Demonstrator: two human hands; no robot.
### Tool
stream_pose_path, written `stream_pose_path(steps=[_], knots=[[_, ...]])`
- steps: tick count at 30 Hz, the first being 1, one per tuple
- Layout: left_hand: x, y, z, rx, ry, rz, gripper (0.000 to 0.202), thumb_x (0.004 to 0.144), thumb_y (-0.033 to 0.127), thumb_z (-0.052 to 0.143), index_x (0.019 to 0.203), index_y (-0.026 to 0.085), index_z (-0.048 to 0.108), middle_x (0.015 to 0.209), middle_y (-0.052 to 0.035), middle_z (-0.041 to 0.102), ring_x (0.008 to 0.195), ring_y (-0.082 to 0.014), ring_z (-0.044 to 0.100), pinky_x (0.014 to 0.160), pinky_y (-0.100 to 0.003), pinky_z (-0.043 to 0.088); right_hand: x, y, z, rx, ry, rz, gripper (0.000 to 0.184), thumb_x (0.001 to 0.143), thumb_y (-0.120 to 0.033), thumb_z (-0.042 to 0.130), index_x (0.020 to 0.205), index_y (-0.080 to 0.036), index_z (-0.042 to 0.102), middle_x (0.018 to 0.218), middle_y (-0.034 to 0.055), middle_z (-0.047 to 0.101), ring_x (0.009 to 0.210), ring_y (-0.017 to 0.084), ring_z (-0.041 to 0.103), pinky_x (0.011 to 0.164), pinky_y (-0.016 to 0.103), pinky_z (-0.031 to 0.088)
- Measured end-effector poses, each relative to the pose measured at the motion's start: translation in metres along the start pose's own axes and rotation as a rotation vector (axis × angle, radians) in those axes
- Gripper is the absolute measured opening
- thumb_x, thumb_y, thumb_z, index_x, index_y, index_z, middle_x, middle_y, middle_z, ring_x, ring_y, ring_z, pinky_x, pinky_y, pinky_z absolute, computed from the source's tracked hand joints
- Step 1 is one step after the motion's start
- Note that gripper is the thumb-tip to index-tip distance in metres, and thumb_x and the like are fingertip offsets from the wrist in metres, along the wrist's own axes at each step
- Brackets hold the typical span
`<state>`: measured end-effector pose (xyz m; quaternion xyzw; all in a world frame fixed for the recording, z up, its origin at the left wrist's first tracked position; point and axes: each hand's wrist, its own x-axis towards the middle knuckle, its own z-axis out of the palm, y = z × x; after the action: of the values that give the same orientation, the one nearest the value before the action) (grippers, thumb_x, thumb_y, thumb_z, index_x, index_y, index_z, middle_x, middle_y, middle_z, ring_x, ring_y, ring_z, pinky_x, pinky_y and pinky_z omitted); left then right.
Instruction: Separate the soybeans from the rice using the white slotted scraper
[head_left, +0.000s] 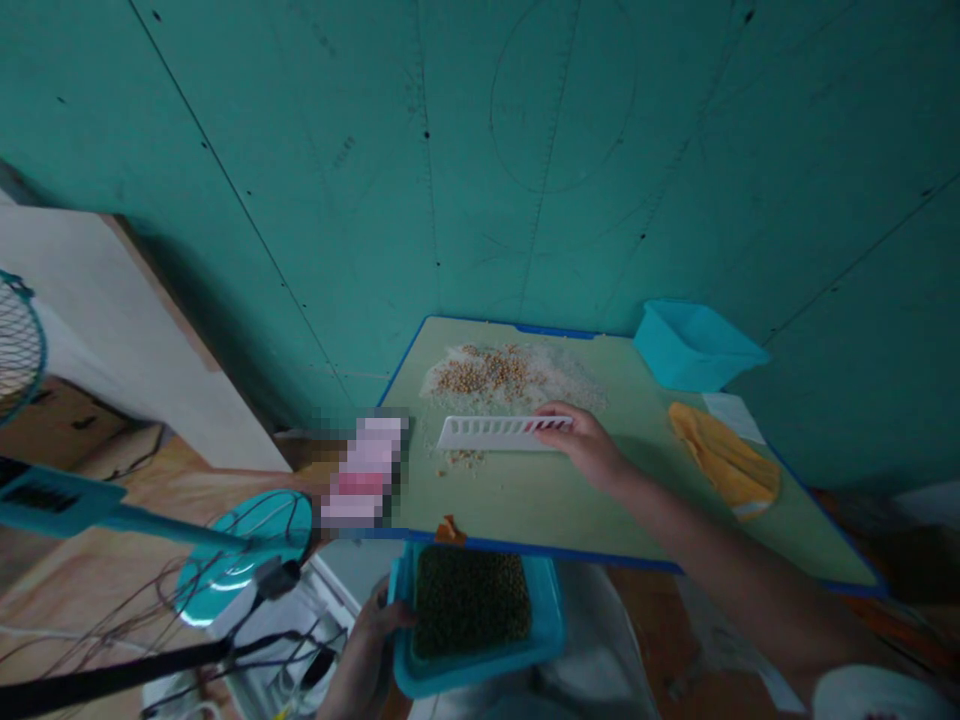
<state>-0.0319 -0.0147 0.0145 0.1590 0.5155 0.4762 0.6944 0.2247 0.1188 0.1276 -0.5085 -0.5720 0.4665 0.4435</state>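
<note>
My right hand [586, 441] grips one end of a long white slotted scraper [495, 433] lying flat on the pale green table [540, 495]. Just beyond the scraper is a pile of tan grains mixed with white rice [506, 373], and a few loose grains [465, 458] lie in front of it. My left hand [369, 650] holds the left edge of a blue tray [551, 625] filled with small dark green grains [471, 598], kept just below the table's near edge.
An empty blue tub [694, 345] stands at the table's far right corner, with a folded yellow cloth [724, 458] beside it. A blurred pink-and-white item [364, 472] lies at the left edge. A teal fan [240, 550] and cables are on the floor at left.
</note>
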Motion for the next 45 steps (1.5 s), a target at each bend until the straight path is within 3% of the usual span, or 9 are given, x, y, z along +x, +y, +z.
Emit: stream_pose_path(steps=[5,12,21,25,29,33,45], knots=[[0.004,-0.006,-0.005,-0.031,-0.009,0.006,0.032,0.049,0.008,0.061,0.078,0.018,0.069,0.057,-0.0010,0.072,0.062,-0.0279,0.069,0.052,-0.034,0.051,-0.004,-0.004,0.003,0.005,-0.071,0.001,0.015,0.060,-0.027,0.064,0.073,-0.020,0.062,0.070,-0.0009,0.059,0.067,0.014,0.051,0.064,0.027,0.039],[0.004,-0.005,-0.004,-0.019,-0.011,-0.014,0.032,0.047,0.008,0.063,0.076,0.018,0.069,0.058,-0.0013,0.072,0.063,-0.0277,0.068,0.053,-0.033,0.051,0.001,-0.002,0.002,0.086,0.005,0.007,0.019,0.057,-0.025,0.065,0.074,-0.020,0.061,0.070,-0.0018,0.059,0.068,0.014,0.052,0.067,0.027,0.039],[0.003,-0.004,-0.003,-0.022,0.077,-0.004,0.032,0.043,0.009,0.063,0.073,0.017,0.070,0.057,-0.0015,0.071,0.060,-0.0276,0.067,0.052,-0.034,0.051,-0.002,0.004,0.002,0.087,-0.029,0.047,0.022,0.055,-0.028,0.066,0.074,-0.020,0.062,0.070,-0.0012,0.059,0.067,0.015,0.051,0.067,0.028,0.038],[-0.001,0.001,0.003,0.000,0.047,-0.002,0.032,0.045,0.008,0.061,0.074,0.018,0.070,0.056,-0.0013,0.071,0.059,-0.0264,0.067,0.046,-0.030,0.048,-0.002,0.004,0.002,0.112,0.009,0.044,0.022,0.055,-0.027,0.067,0.075,-0.020,0.061,0.071,-0.0012,0.060,0.068,0.015,0.052,0.068,0.028,0.038],[-0.002,0.003,0.005,-0.002,0.017,-0.013,0.030,0.045,0.009,0.060,0.072,0.018,0.069,0.053,-0.0007,0.070,0.052,-0.0252,0.065,0.039,-0.028,0.044,-0.006,0.003,0.003,0.094,-0.034,0.070,0.018,0.056,-0.026,0.066,0.072,-0.020,0.062,0.069,-0.0022,0.059,0.066,0.014,0.051,0.066,0.027,0.038],[0.001,0.000,0.002,-0.001,-0.001,-0.004,0.026,0.045,0.008,0.059,0.068,0.017,0.068,0.050,0.0000,0.068,0.043,-0.0220,0.061,0.040,-0.030,0.046,-0.014,0.001,0.005,0.079,-0.094,0.053,0.016,0.060,-0.027,0.065,0.075,-0.020,0.063,0.073,-0.0011,0.061,0.072,0.015,0.053,0.068,0.027,0.039],[-0.001,0.001,0.004,-0.023,-0.021,-0.022,0.031,0.048,0.008,0.060,0.076,0.017,0.070,0.055,-0.0013,0.071,0.050,-0.0240,0.065,0.045,-0.032,0.049,-0.029,-0.003,0.007,0.019,-0.133,0.075,0.013,0.063,-0.028,0.063,0.074,-0.020,0.062,0.070,-0.0012,0.057,0.069,0.015,0.051,0.063,0.026,0.038]])
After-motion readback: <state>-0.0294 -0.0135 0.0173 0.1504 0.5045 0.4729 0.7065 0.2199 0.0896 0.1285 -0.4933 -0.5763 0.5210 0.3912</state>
